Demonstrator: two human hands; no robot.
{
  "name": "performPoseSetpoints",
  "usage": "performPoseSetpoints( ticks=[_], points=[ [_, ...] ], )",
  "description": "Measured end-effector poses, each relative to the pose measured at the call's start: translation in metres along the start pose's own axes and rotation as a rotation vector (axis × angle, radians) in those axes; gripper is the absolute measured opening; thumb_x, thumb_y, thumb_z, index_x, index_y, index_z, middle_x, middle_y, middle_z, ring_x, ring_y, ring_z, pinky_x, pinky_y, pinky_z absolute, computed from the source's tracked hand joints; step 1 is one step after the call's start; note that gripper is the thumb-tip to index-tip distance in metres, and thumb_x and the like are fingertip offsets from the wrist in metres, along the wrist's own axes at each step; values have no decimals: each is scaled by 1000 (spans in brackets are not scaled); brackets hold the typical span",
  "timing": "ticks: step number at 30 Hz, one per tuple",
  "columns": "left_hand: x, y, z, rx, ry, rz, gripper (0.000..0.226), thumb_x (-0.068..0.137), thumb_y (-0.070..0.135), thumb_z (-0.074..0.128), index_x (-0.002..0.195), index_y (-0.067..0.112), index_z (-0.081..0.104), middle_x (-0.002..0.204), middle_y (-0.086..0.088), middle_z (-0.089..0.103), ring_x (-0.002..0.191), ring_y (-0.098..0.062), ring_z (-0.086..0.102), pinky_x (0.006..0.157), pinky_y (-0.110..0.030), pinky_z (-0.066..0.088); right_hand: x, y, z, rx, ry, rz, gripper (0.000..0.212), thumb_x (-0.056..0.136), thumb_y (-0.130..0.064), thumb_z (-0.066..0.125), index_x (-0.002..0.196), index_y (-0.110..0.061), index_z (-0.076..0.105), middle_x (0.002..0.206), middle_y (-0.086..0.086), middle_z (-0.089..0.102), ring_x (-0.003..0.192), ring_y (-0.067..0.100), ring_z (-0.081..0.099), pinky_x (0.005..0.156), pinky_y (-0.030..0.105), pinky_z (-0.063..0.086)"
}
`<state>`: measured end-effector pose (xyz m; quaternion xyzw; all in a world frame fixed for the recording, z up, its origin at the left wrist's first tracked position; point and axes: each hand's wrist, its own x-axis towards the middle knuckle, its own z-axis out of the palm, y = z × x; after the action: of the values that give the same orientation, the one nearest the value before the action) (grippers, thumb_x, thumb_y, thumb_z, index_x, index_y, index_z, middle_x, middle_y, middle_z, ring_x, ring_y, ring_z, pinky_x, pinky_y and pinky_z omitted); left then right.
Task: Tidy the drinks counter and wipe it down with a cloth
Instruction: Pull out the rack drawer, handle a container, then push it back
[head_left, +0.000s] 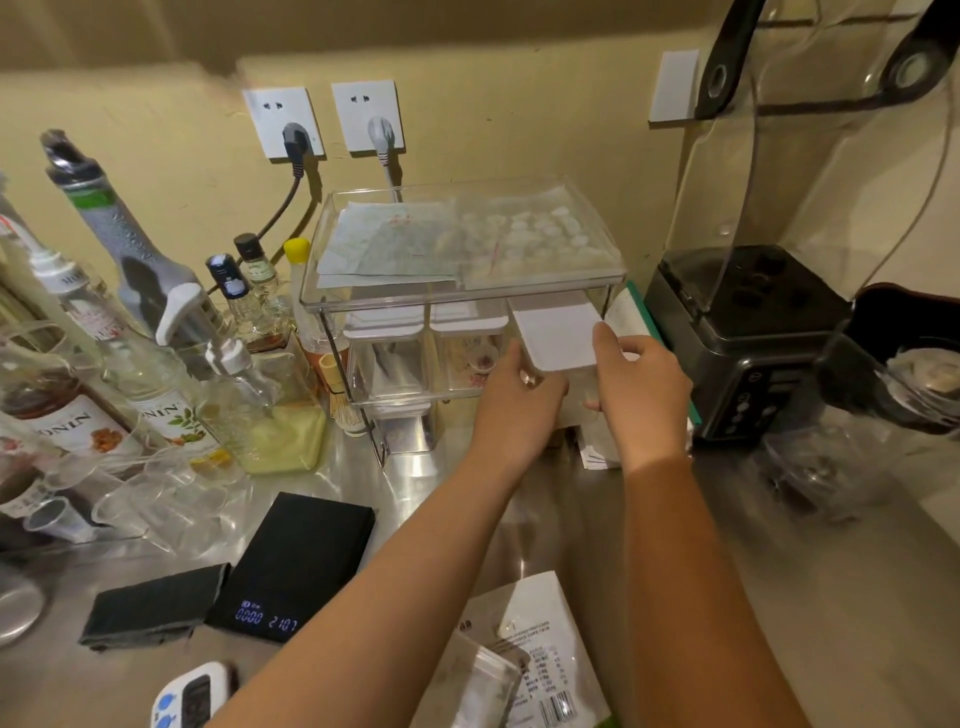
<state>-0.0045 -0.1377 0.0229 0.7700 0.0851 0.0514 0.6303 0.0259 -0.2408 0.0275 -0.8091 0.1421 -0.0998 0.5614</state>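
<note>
Both of my hands hold a clear box with a white lid (558, 332) at the right end of the middle shelf of a clear acrylic organiser (467, 291). My left hand (519, 400) grips its left side, my right hand (641, 384) its right side with the thumb on the lid. Two similar white-lidded boxes (415, 332) stand on the same shelf to the left. A folded black cloth (153, 605) lies on the steel counter (779, 597) at the front left, away from both hands.
Syrup bottles (171, 410) and clear cups (171, 504) crowd the left. A black scale (296, 566) and a white timer (192, 696) lie in front. Plastic packets (535, 649) lie by my arms. A black blender base (748, 343) with a clear cover stands at the right.
</note>
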Motion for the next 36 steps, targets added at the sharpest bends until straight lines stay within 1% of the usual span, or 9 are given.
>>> performPoseSetpoints(
  ticks=[6,9,12,14,16,19,25,29,36],
  points=[
    [14,-17,2,63,86,27,41,90,23,50,127,34,63,107,9,73,96,-9,67,87,-34,55,-7,14,13,247,-5,18,29,92,-48,56,112,-29,64,93,-26,61,91,6,66,87,30,55],
    [7,-21,4,55,168,56,39,93,22,50,129,33,62,117,9,65,97,4,60,83,-20,50,-10,25,19,164,65,-43,24,93,-34,58,114,-22,61,107,-8,64,96,8,59,83,21,46],
    [-11,-24,8,-107,389,56,33,95,14,51,124,28,60,119,9,57,91,16,53,76,-5,42,-15,34,28,134,71,-73,7,93,-24,60,95,-18,57,92,5,62,80,17,57,68,20,45],
    [-12,-28,11,-196,345,44,25,95,10,50,107,28,63,108,4,62,82,8,57,74,-11,46,-13,38,33,115,26,-70,6,93,-20,59,89,-17,55,84,5,60,74,17,54,62,19,41],
    [-7,-30,15,-168,214,20,24,92,11,50,91,31,63,97,2,66,85,-7,63,81,-29,55,-8,39,37,91,0,-62,5,92,-19,57,88,-17,55,82,2,58,69,11,52,60,19,39],
    [3,-31,18,-169,150,-14,23,83,19,47,89,29,67,97,3,69,95,-18,66,92,-46,55,-2,35,40,99,-5,-52,4,92,-19,54,88,-18,55,78,-5,56,67,6,50,59,18,38],
    [22,-36,17,-229,117,-93,37,82,27,48,112,22,67,113,-2,69,107,-19,66,101,-48,51,6,31,46,86,-67,-36,1,95,-21,54,95,-22,53,82,-9,56,71,4,53,55,11,36],
    [31,-33,13,-245,93,-108,35,80,30,49,110,26,67,114,-1,68,108,-19,65,102,-47,50,14,33,57,15,-68,-45,7,96,-22,50,102,-20,54,100,3,62,87,17,59,68,22,43],
    [41,-29,5,-273,114,-114,17,84,25,54,93,27,69,113,-10,67,108,-26,64,103,-46,50,22,29,58,-176,-56,-96,14,98,-18,43,109,-16,52,114,8,58,91,18,53,72,26,37]
  ],
)
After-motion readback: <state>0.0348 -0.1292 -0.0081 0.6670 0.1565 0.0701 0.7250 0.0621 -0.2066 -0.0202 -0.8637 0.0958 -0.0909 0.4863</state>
